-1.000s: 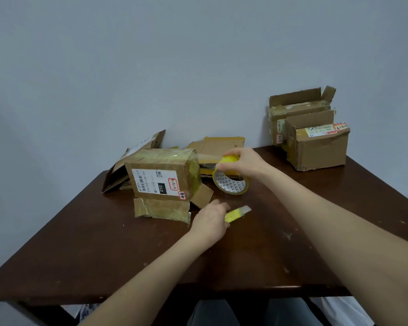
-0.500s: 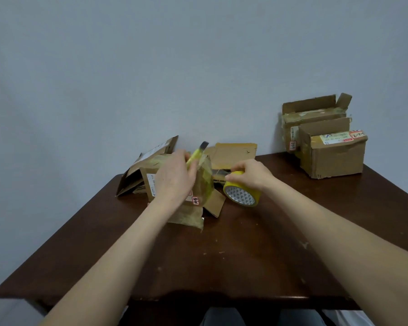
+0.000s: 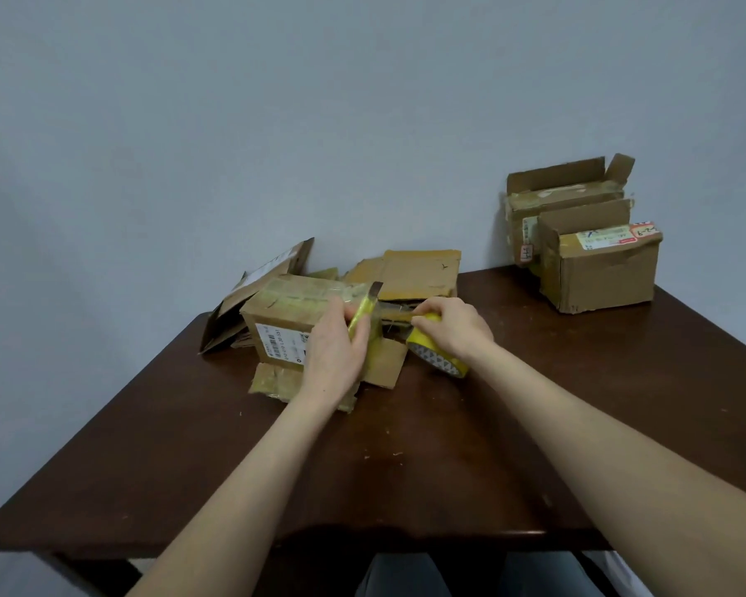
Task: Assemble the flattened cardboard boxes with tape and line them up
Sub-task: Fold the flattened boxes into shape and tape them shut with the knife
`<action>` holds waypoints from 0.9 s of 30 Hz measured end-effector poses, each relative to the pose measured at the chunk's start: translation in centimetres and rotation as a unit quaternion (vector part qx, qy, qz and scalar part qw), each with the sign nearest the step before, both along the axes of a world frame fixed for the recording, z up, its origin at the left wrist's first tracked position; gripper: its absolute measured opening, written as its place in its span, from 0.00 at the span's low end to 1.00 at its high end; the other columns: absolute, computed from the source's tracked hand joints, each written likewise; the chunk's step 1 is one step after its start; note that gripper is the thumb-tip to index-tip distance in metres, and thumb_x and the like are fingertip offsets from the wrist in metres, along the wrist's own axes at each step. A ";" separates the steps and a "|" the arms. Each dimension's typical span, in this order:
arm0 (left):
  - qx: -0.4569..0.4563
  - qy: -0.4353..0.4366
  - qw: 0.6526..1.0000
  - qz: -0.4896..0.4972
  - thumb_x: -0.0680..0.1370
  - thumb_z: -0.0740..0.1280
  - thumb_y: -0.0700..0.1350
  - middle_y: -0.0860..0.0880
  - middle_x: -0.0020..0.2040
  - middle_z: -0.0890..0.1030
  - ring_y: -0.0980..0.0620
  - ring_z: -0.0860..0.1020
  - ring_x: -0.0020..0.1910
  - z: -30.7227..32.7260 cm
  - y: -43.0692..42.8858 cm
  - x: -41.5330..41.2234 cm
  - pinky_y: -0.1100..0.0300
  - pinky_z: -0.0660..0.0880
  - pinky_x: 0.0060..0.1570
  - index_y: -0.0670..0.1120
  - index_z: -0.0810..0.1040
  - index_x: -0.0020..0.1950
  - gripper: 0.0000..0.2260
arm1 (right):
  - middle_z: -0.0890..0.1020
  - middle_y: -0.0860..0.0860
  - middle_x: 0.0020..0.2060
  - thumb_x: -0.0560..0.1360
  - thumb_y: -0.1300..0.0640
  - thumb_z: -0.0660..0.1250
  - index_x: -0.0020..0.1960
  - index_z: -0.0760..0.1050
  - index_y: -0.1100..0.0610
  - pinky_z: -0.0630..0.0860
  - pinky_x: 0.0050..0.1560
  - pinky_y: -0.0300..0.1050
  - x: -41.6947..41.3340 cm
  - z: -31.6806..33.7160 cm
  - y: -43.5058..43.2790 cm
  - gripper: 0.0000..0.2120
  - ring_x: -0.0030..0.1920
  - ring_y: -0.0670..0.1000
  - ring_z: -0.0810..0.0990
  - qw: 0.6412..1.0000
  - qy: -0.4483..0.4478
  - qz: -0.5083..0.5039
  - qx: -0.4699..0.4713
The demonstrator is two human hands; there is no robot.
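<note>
A taped cardboard box (image 3: 283, 321) with a white label stands at the middle left of the dark wooden table (image 3: 448, 445). My left hand (image 3: 334, 355) grips a yellow utility knife (image 3: 365, 310), blade up, at the box's right edge. My right hand (image 3: 453, 327) holds a yellow tape roll (image 3: 438, 357) just right of the box. A clear strip of tape stretches from the roll to the box, and the blade meets it. Flattened cardboard (image 3: 418, 271) lies behind them.
Two assembled boxes stand at the table's far right against the wall: an open-flapped one (image 3: 560, 196) behind and a closed one (image 3: 604, 269) in front. Another flattened box (image 3: 259, 286) leans behind the labelled box. My knees show below the near edge.
My left hand picked the knife up from the table and raised it to the taut tape beside the box. My right hand kept hold of the roll and shifted slightly lower.
</note>
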State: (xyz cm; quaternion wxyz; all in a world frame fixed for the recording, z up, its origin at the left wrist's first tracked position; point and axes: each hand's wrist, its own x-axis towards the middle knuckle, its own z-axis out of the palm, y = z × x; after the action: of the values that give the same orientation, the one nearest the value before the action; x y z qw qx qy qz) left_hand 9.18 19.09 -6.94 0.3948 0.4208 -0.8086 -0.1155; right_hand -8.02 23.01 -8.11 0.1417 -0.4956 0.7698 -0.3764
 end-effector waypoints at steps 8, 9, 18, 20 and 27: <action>-0.046 0.036 0.998 -0.021 0.79 0.65 0.46 0.53 0.47 0.80 0.56 0.76 0.43 -1.0 0.2 0.9 0.66 0.69 0.41 0.48 0.75 0.46 0.04 | 0.83 0.49 0.49 0.77 0.41 0.63 0.52 0.80 0.42 0.70 0.41 0.43 1.7 -0.4 1.1 0.10 0.52 0.54 0.79 0.993 -0.004 -0.103 -0.052; -0.053 0.039 0.998 -0.021 0.78 0.66 0.45 0.54 0.46 0.80 0.57 0.76 0.44 -0.9 0.2 1.0 0.70 0.68 0.41 0.48 0.77 0.48 0.02 | 0.82 0.49 0.49 0.77 0.41 0.63 0.52 0.80 0.43 0.70 0.41 0.43 1.9 -0.4 1.1 0.10 0.52 0.54 0.79 0.993 -0.003 -0.107 -0.052; -0.074 0.037 0.997 0.001 0.76 0.69 0.40 0.50 0.51 0.82 0.61 0.74 0.49 0.0 0.9 0.9 0.71 0.67 0.51 0.45 0.81 0.58 0.11 | 0.82 0.49 0.48 0.77 0.42 0.63 0.50 0.80 0.44 0.70 0.41 0.43 2.4 -0.2 1.1 0.10 0.51 0.54 0.79 0.992 -0.001 -0.116 -0.044; -0.072 0.029 0.997 0.008 0.76 0.69 0.40 0.51 0.48 0.81 0.60 0.74 0.47 0.1 1.1 0.8 0.72 0.65 0.47 0.45 0.81 0.57 0.10 | 0.82 0.49 0.49 0.77 0.42 0.63 0.50 0.80 0.44 0.70 0.41 0.43 2.5 -0.1 1.1 0.09 0.51 0.54 0.79 0.992 0.001 -0.117 -0.040; -0.062 0.014 0.997 0.034 0.76 0.69 0.42 0.55 0.42 0.76 0.58 0.73 0.42 0.1 1.2 0.3 0.70 0.63 0.41 0.45 0.81 0.52 0.06 | 0.83 0.49 0.50 0.77 0.43 0.64 0.51 0.81 0.44 0.71 0.42 0.44 2.6 0.0 0.7 0.09 0.51 0.55 0.80 0.992 0.012 -0.118 -0.036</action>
State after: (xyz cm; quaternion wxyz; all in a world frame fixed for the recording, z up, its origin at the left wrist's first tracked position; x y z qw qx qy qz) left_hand 9.48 20.30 -6.88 0.4347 0.4210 -0.7940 -0.0575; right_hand -5.46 23.71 -8.16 0.0688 -0.4109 0.8103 -0.4122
